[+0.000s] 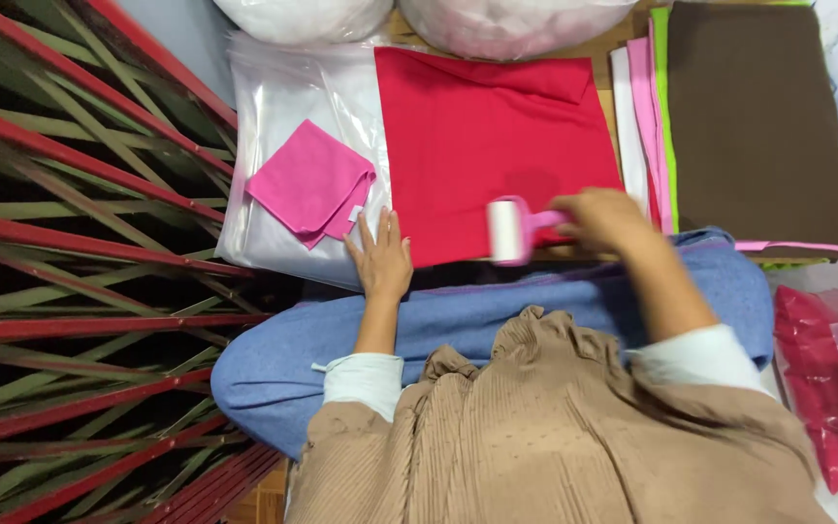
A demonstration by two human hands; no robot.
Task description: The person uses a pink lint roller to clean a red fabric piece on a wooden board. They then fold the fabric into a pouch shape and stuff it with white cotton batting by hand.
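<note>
mat: red and green striped woven mat (70, 291) fills the left side, under the work area
lap: blue trousers (497, 320) across the middle, tan pleated top (555, 456) below, pale sleeves at both wrists
brown cloth: dark brown fabric (758, 116) top right, flat, on top of a stack with green, pink and white edges (647, 116) showing at its left
red cloth: red fabric square (497, 136) flat at centre, near edge just in front of the knees, between plastic sheet and the stack
plastic sheet: clear plastic bags (283, 107) left of red cloth, partly under it
bags top: two white bundles (419, 15) at top edge
bags right: red packet in plastic (817, 388) lower right, beside the knee
pink cloth: folded pink square (312, 180) lying on plastic sheet, apart from red cloth
right hand: right hand (608, 218) closed around pink handle of lint roller, over right near corner of red cloth
left hand: left hand (380, 257) flat, fingers spread, holding nothing, pressing at left near corner of red cloth
lint roller: lint roller (511, 230) white drum, motion-blurred, at near edge of red cloth; contact with cloth cannot tell
</note>
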